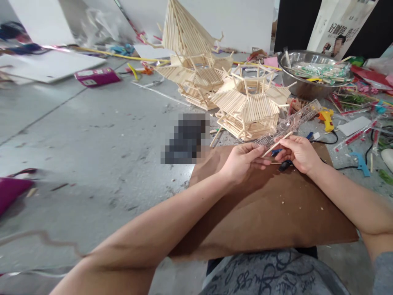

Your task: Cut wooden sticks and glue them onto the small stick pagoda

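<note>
A thin wooden stick [278,144] is held at a slant between my two hands. My left hand [249,160] pinches its lower left end, and my right hand [295,152] grips it near the upper right end. Just behind the hands lies a clear plastic ruler [290,123] with cut-out shapes. Below them, on a brown board [270,213], are a dark object [285,165] too small to make out and another thin stick partly hidden by my fingers. Beyond the ruler stands a tiered model made of wooden sticks [259,107].
A taller stick model with a pointed roof [188,37] stands behind. At the right are a metal bowl [316,84] of wrapped sticks, a yellow glue gun [327,119], a blue tool [361,164] and cables. A pixelated dark object [186,139] lies left of the board.
</note>
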Motion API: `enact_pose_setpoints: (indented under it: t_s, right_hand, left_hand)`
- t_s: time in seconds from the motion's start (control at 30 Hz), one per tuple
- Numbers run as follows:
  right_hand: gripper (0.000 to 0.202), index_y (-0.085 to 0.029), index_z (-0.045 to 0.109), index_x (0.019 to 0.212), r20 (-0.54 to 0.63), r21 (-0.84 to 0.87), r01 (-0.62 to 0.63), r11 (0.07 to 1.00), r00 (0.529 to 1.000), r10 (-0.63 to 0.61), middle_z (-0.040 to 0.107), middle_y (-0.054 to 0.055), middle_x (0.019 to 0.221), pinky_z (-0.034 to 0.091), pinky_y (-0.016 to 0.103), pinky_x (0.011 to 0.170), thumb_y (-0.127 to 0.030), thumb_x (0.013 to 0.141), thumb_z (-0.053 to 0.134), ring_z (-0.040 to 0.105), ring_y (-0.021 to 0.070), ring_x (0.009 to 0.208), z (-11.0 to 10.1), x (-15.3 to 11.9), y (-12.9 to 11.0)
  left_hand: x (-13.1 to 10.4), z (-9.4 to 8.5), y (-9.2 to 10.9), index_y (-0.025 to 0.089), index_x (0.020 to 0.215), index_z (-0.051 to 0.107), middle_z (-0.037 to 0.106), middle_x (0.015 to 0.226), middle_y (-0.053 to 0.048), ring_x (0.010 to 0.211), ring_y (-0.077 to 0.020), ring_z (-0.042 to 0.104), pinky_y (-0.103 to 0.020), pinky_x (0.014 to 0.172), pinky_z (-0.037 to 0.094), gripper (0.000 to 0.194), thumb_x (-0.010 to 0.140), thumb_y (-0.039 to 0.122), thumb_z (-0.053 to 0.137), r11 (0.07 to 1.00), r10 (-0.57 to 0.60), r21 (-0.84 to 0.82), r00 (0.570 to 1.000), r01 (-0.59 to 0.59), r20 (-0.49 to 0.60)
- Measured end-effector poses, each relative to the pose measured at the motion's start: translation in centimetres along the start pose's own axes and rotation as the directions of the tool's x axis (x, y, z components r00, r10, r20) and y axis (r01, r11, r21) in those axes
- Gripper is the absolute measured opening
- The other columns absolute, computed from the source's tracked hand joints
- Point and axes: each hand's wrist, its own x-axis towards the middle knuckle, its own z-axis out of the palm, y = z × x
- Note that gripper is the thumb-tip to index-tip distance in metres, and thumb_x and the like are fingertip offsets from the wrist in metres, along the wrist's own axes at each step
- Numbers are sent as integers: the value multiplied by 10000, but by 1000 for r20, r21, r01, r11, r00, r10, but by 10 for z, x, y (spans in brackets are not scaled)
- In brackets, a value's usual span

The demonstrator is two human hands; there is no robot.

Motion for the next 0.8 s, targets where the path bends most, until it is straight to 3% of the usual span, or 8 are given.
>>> enact_pose_setpoints:
  t_s: [0.2,0.8]
  right_hand:
    - [163,-155,611,775,7,5,32,999,999,-32,675,11,653,481,202,426,-272,664,630,606,104,448,-1,1,2]
    - [207,-158,589,737,-17,-24,100,995,995,-101,676,8,660,475,197,421,-326,641,661,598,94,448,0,2,7]
  left_hand:
    - [0,-2,-1,98,699,610,697,691,-51,577,-138,662,-195,491,504,109,721,199,645,1000,6,-12,999,-6,46]
    - [1,-1,2,108,697,606,693,672,-55,556,-139,651,-211,493,487,97,704,196,645,1000,-10,-7,999,10,45]
